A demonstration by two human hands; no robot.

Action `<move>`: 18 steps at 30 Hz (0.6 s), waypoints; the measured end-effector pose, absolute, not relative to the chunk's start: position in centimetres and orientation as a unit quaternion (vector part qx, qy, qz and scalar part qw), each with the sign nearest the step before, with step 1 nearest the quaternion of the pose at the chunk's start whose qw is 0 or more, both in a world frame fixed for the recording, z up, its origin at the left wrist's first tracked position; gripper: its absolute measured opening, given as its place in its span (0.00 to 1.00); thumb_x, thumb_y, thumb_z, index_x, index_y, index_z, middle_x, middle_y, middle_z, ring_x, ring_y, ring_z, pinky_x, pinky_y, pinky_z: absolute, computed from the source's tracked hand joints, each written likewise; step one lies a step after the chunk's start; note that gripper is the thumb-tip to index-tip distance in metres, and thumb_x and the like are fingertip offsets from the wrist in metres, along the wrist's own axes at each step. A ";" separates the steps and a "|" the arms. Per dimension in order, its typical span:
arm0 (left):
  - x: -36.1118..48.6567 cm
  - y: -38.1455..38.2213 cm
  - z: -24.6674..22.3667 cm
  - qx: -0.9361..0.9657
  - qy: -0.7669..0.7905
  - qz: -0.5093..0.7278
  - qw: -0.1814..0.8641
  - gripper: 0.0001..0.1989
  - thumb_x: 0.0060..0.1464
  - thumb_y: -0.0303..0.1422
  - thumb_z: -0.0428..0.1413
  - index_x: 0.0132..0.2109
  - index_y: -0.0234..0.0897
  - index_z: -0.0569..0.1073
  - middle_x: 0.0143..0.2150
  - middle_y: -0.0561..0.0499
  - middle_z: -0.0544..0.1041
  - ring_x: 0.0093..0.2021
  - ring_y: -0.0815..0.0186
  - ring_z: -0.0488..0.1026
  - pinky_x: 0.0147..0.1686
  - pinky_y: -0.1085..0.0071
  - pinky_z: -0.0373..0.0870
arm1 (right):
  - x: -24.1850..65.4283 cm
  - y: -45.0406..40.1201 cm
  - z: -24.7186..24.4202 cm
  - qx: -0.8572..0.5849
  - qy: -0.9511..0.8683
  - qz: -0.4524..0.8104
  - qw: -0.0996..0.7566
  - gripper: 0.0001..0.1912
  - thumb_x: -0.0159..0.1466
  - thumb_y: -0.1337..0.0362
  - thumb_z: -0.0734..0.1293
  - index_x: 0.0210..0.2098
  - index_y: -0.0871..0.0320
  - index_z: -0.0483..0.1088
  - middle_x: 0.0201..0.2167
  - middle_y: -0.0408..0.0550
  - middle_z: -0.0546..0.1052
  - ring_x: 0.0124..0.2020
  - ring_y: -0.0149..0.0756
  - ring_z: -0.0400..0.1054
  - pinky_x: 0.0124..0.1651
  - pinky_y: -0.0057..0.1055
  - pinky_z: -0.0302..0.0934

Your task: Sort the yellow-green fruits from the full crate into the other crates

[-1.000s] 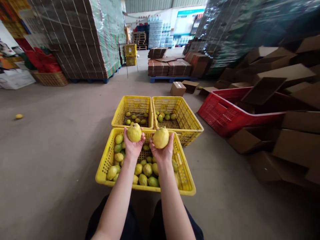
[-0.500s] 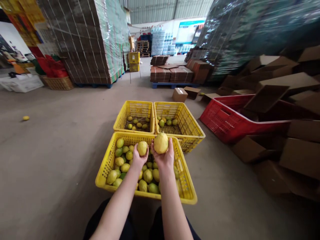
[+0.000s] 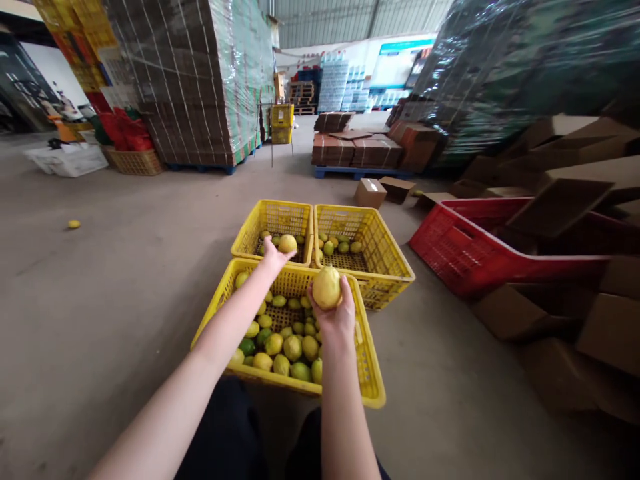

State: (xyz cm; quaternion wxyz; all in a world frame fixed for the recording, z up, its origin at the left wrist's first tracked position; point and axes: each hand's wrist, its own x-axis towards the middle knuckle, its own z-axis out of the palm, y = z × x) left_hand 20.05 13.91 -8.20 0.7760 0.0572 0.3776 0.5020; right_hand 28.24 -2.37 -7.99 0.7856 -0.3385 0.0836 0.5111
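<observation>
My left hand [image 3: 276,259] reaches over the back left yellow crate [image 3: 241,235], palm up, with a small yellow lemon [image 3: 287,244] resting between its thumb and loosely spread fingers. In my right hand [image 3: 338,319] is a larger pale yellow lemon [image 3: 327,288], held upright with fingers and thumb around its sides. Below that hand stands the front yellow crate [image 3: 373,373], with many yellow and green lemons [image 3: 293,348] in it. My forearms hide part of its contents. A few lemons also lie on the bottom of the left crate, partly behind my left hand.
The back right yellow crate [image 3: 387,267] has several lemons in one corner. A red crate [image 3: 450,250] and a heap of cardboard boxes [image 3: 525,310] lie to the right. One lemon [image 3: 74,225] is on the floor at left. Wrapped pallet stacks [image 3: 175,80] rise behind.
My left hand has moved forward from the front crate to the back left crate with its lemon, and its fingers have loosened. My right hand stays above the front crate, still holding the larger lemon.
</observation>
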 end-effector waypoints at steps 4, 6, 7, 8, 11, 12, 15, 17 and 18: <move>16.0 14.3 -8.4 0.104 0.407 0.517 0.746 0.24 0.61 0.35 0.52 0.62 0.35 0.66 0.62 0.35 0.71 0.52 0.57 0.77 0.45 0.66 0.76 | 28.1 -2.9 -7.3 -0.351 0.089 0.514 0.778 0.08 0.61 0.60 0.69 0.38 0.55 0.72 0.27 0.42 0.80 0.26 0.36 0.76 0.33 0.36 0.75; 12.9 12.4 -11.9 0.162 0.431 0.448 0.767 0.18 0.61 0.31 0.51 0.56 0.31 0.72 0.50 0.35 0.79 0.42 0.61 0.80 0.43 0.68 0.76 | 28.1 -3.0 -7.0 -0.360 0.096 0.513 0.773 0.07 0.62 0.61 0.68 0.38 0.55 0.71 0.27 0.42 0.80 0.27 0.36 0.75 0.32 0.35 0.75; 11.2 11.3 -14.1 0.186 0.455 0.388 0.779 0.16 0.61 0.30 0.50 0.53 0.30 0.73 0.44 0.36 0.81 0.37 0.61 0.81 0.41 0.67 0.75 | 27.9 -3.1 -6.9 -0.367 0.099 0.515 0.769 0.06 0.62 0.61 0.67 0.39 0.55 0.71 0.27 0.42 0.80 0.27 0.36 0.75 0.32 0.35 0.75; 9.6 10.2 -16.3 0.205 0.489 0.328 0.782 0.14 0.60 0.30 0.51 0.50 0.29 0.74 0.39 0.37 0.81 0.34 0.60 0.80 0.39 0.67 0.75 | 27.7 -3.1 -6.7 -0.373 0.101 0.518 0.763 0.06 0.63 0.61 0.67 0.39 0.55 0.71 0.27 0.42 0.79 0.27 0.36 0.75 0.32 0.35 0.75; 5.5 7.6 -21.5 0.268 0.568 0.208 0.750 0.10 0.55 0.34 0.58 0.43 0.34 0.75 0.34 0.44 0.81 0.36 0.58 0.80 0.41 0.67 0.71 | 26.7 -2.9 -6.9 -0.389 0.106 0.556 0.727 0.05 0.65 0.61 0.65 0.38 0.55 0.70 0.27 0.43 0.79 0.28 0.36 0.74 0.33 0.35 0.75; 4.5 7.0 -22.6 0.292 0.581 0.187 0.736 0.10 0.54 0.36 0.60 0.41 0.35 0.75 0.34 0.44 0.81 0.38 0.58 0.80 0.42 0.67 0.70 | 26.2 -2.8 -7.3 -0.395 0.108 0.582 0.703 0.05 0.66 0.61 0.65 0.38 0.56 0.70 0.26 0.44 0.78 0.28 0.37 0.74 0.34 0.35 0.75; 2.5 6.2 -23.7 0.331 0.591 0.157 0.719 0.12 0.53 0.40 0.58 0.38 0.34 0.75 0.36 0.44 0.81 0.40 0.59 0.79 0.43 0.68 0.68 | 24.9 -3.2 -9.5 -0.432 0.105 0.679 0.584 0.07 0.67 0.59 0.64 0.39 0.57 0.70 0.27 0.47 0.77 0.29 0.38 0.74 0.33 0.34 0.73; 1.8 5.9 -23.6 0.350 0.589 0.160 0.710 0.14 0.52 0.41 0.58 0.39 0.34 0.76 0.37 0.45 0.81 0.41 0.60 0.79 0.41 0.69 0.68 | 24.6 -3.9 -11.8 -0.475 0.110 0.717 0.499 0.08 0.67 0.59 0.65 0.39 0.59 0.69 0.27 0.48 0.77 0.28 0.38 0.73 0.31 0.34 0.72; 1.5 5.7 -23.6 0.364 0.585 0.166 0.705 0.14 0.51 0.41 0.58 0.39 0.34 0.76 0.37 0.45 0.81 0.41 0.60 0.78 0.41 0.70 0.67 | 24.8 -4.4 -13.0 -0.498 0.120 0.719 0.469 0.08 0.66 0.60 0.66 0.40 0.59 0.69 0.27 0.49 0.77 0.28 0.39 0.73 0.30 0.34 0.72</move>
